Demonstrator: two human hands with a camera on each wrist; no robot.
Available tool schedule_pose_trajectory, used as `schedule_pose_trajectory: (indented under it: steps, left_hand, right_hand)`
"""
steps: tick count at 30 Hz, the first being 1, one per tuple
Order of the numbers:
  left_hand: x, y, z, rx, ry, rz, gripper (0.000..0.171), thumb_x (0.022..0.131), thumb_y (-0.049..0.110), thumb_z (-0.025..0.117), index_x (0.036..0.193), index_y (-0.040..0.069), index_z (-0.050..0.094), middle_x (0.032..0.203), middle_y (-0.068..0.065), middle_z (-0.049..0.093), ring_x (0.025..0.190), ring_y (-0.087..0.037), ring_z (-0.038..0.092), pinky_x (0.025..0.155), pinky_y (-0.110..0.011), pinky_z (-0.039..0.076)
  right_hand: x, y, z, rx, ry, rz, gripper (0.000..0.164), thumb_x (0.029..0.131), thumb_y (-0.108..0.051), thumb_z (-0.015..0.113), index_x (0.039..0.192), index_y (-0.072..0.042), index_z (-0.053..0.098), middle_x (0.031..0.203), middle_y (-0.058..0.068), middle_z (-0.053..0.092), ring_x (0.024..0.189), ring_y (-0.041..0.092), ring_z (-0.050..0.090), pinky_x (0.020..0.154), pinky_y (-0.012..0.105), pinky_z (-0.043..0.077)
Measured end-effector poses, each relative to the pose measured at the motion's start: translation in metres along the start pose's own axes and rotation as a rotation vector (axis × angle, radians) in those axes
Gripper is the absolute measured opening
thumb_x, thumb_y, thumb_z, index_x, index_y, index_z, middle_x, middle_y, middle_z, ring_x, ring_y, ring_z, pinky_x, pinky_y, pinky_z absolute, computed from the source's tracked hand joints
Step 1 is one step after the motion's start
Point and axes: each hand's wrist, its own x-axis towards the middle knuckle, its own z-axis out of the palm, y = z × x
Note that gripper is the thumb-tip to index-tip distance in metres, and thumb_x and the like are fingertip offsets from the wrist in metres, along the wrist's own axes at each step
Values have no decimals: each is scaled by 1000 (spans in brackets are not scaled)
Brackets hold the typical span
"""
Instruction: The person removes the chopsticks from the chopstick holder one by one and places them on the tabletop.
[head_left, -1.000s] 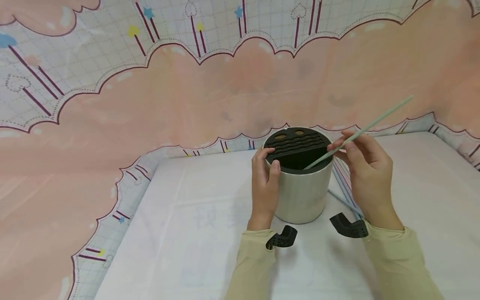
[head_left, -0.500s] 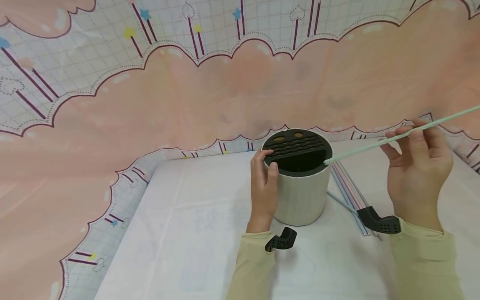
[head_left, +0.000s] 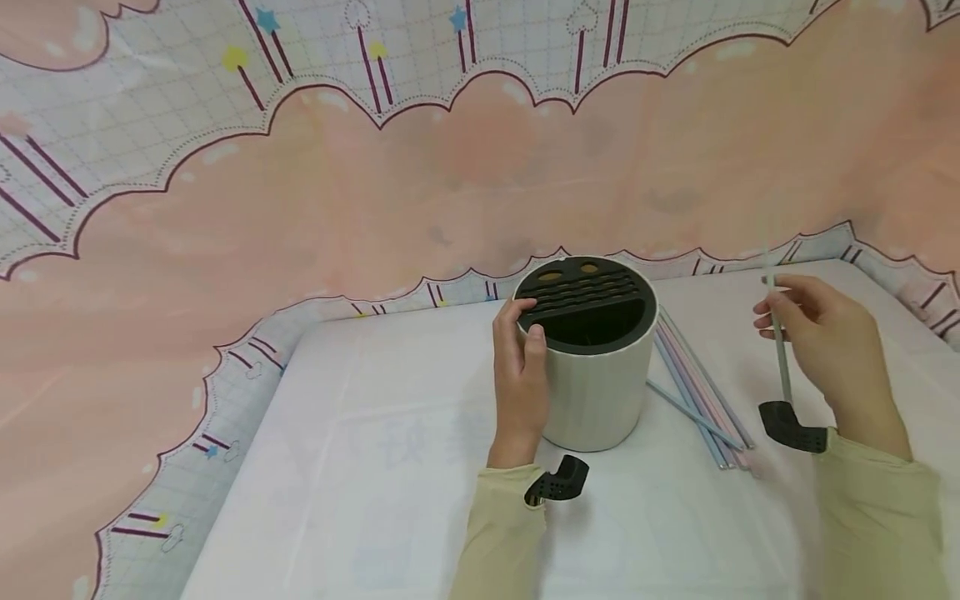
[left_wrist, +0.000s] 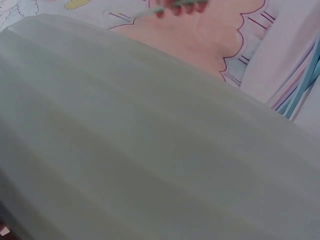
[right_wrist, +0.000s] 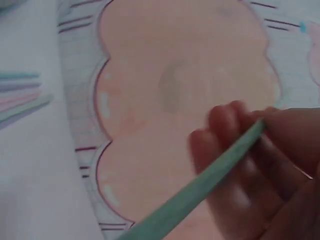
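Observation:
A white ribbed cylindrical holder (head_left: pixel 596 404) stands upright on the table, its black top (head_left: pixel 588 287) marked by slots, two round holes and a wide opening. My left hand (head_left: pixel 519 387) grips its left side, thumb and finger at the rim. The holder's wall (left_wrist: pixel 150 135) fills most of the left wrist view. Off to the right, my right hand (head_left: pixel 843 354) pinches a pale green straw (head_left: pixel 782 367) between thumb and fingers, above the table. In the right wrist view the straw (right_wrist: pixel 200 185) slants down leftward from the fingertips.
Several pastel straws (head_left: pixel 697 396) in blue, pink and purple lie bundled right of the holder, with one blue straw (head_left: pixel 690 410) crossing them. The white table (head_left: pixel 375 467) meets a peach, cake-patterned cloth (head_left: pixel 480 183) behind.
The green straw has come out of the holder's opening. My right hand has carried it to the right and turned it nearly upright. My left hand has stayed on the holder.

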Motion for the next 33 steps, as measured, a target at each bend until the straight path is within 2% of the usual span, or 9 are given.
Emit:
schedule_pose_trajectory:
  steps: [2, 5, 9, 14, 16, 18, 22, 27, 33]
  left_hand:
    - [0, 0, -2, 3, 6, -2, 37, 93, 40, 30, 126, 25, 38, 140, 10, 26, 129, -7, 20, 103, -39, 22]
    - [0, -1, -3, -9, 9, -3, 37, 93, 40, 31, 126, 25, 38, 140, 9, 26, 129, -7, 20, 104, -39, 21]
    - [-1, -3, -3, -28, 8, -18, 37, 92, 41, 32, 125, 26, 39, 140, 10, 26, 129, -7, 20, 104, -39, 21]
    - [-7, -6, -2, -19, 8, -39, 37, 92, 42, 32, 125, 27, 39, 140, 11, 25, 130, -7, 18, 103, -40, 21]
    - [-10, -8, -2, -15, 6, -50, 37, 92, 43, 32, 125, 28, 39, 140, 11, 25, 130, -7, 18, 103, -41, 23]
    - [-14, -9, -2, -21, 2, -55, 36, 92, 42, 33, 125, 28, 39, 140, 11, 25, 130, -8, 19, 102, -41, 24]
    - [-16, -13, -1, -32, -11, -34, 36, 93, 39, 33, 126, 27, 38, 140, 10, 26, 130, -9, 20, 103, -39, 23]
    - [-18, -16, -1, -19, -22, -48, 38, 94, 39, 33, 131, 30, 34, 142, 11, 24, 130, -6, 18, 103, -37, 22]
    - [-17, -18, -6, 55, -57, -83, 45, 94, 43, 30, 138, 37, 22, 142, 18, 20, 129, -2, 19, 102, -35, 25]
  right_hand:
    - [2, 5, 5, -211, -63, -21, 40, 93, -27, 44, 128, -7, 46, 93, 7, 64, 66, 1, 60, 58, 14, 45]
    - [4, 15, 13, -339, -136, -29, 43, 94, -26, 42, 128, -1, 43, 95, 15, 65, 68, 14, 64, 62, 29, 46]
    - [8, 36, 19, -385, -282, 4, 45, 94, -22, 42, 129, 6, 37, 100, 22, 61, 71, 27, 63, 65, 46, 43]
    - [9, 70, 29, -379, -513, 77, 53, 90, -19, 49, 131, 8, 30, 106, 25, 54, 72, 20, 56, 64, 39, 43]
    - [5, 83, 34, -365, -543, 107, 55, 88, -19, 51, 131, 7, 30, 106, 24, 52, 76, 21, 53, 64, 36, 42]
    - [2, 91, 38, -355, -532, 122, 55, 87, -21, 53, 130, 7, 32, 105, 23, 51, 78, 24, 51, 64, 36, 42]
    - [-3, 97, 42, -318, -532, 146, 59, 85, -26, 55, 129, 7, 33, 100, 19, 48, 84, 27, 46, 67, 38, 39]
    - [-8, 97, 48, -283, -605, 133, 65, 85, -33, 57, 129, 8, 32, 105, 23, 45, 93, 35, 43, 72, 44, 40]
    - [-5, 81, 48, -351, -634, 70, 63, 90, -37, 48, 130, 8, 30, 116, 32, 43, 101, 44, 45, 74, 50, 43]
